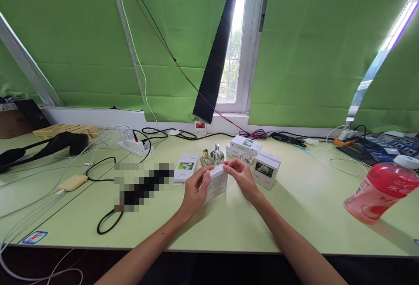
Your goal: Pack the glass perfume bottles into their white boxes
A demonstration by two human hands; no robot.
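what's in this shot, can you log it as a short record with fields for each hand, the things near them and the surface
left hand: left hand grips the near left side of a small white box
right hand: right hand pinches the top right edge of the same box
box pose: held just over the table, tilted
behind box: glass bottles and a flat flower-print box
right of box: stacked white boxes, flower-print box
far right: pink drink bottle, leaning
surface: light green table
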